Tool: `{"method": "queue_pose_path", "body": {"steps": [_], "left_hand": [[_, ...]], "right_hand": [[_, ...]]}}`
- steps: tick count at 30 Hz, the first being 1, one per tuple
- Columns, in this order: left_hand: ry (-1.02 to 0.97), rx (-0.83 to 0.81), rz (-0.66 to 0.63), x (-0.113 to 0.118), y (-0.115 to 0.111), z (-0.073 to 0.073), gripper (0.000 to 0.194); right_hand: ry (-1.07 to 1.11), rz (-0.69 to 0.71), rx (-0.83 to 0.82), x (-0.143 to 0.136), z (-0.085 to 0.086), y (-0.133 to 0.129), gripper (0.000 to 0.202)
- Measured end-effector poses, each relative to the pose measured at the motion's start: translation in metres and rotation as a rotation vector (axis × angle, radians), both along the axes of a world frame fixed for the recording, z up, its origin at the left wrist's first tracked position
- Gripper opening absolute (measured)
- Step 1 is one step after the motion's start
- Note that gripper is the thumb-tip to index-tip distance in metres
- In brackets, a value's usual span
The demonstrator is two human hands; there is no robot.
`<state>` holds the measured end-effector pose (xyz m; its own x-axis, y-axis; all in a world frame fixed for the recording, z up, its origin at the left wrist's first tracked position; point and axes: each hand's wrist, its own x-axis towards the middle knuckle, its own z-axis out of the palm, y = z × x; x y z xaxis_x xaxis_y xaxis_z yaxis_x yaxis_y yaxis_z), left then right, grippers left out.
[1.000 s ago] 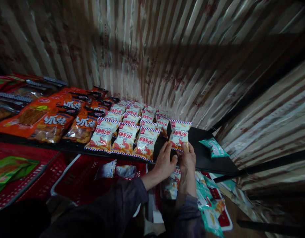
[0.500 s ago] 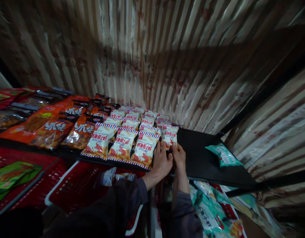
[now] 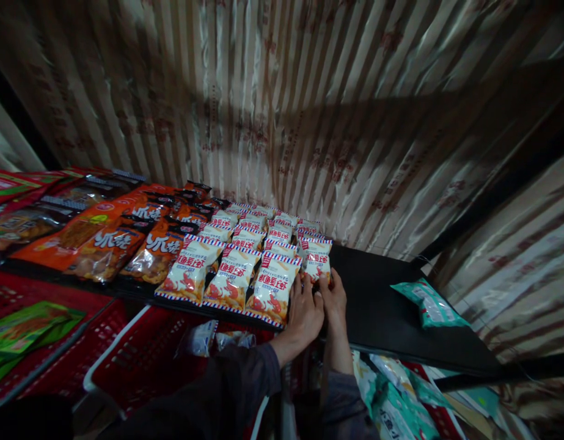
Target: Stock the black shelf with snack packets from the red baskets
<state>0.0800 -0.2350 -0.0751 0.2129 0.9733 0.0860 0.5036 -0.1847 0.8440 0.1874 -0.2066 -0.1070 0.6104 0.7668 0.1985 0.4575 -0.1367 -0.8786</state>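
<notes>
White snack bags with red lettering (image 3: 231, 275) stand in rows on a black shelf (image 3: 377, 299). At the right end of these rows, one white bag (image 3: 316, 258) leans back, its lower edge between my two hands. My left hand (image 3: 304, 313) reaches in beside the front-row bag (image 3: 273, 287), fingers extended toward the lower left of the leaning bag. My right hand (image 3: 335, 302) has its fingertips at that bag's lower right corner. Both hands touch the bag at its bottom, which the fingers partly cover.
Orange snack bags (image 3: 110, 247) fill the shelf's left part. A teal bag (image 3: 431, 304) lies near its right end. Below are red baskets (image 3: 148, 348), one with green bags (image 3: 32, 327), and more teal bags (image 3: 396, 406). A striped sheet (image 3: 272, 110) hangs behind.
The view has shifted, so the shelf and bags appear slightly lower and further right. My hands remain at the same bag, with my right fingers now straighter along its lower edge.
</notes>
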Motion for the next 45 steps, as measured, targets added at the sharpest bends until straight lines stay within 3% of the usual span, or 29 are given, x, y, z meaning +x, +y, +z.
{"method": "queue_pose_path", "body": {"steps": [7,14,29,45], "left_hand": [[0.024,-0.006,0.005,0.002,-0.002,-0.001,0.061],[0.009,-0.025,-0.003,0.002,-0.006,-0.004,0.063],[-0.018,-0.010,0.007,0.002,-0.011,-0.002,0.062],[0.013,0.004,0.008,0.004,-0.011,-0.005,0.066]], "right_hand": [[-0.209,-0.057,-0.155,-0.006,0.009,-0.004,0.064],[-0.163,-0.037,-0.056,-0.001,0.002,-0.002,0.063],[-0.137,0.042,0.077,-0.001,0.003,-0.004,0.065],[-0.156,0.096,0.107,0.006,-0.011,-0.001,0.057]]}}
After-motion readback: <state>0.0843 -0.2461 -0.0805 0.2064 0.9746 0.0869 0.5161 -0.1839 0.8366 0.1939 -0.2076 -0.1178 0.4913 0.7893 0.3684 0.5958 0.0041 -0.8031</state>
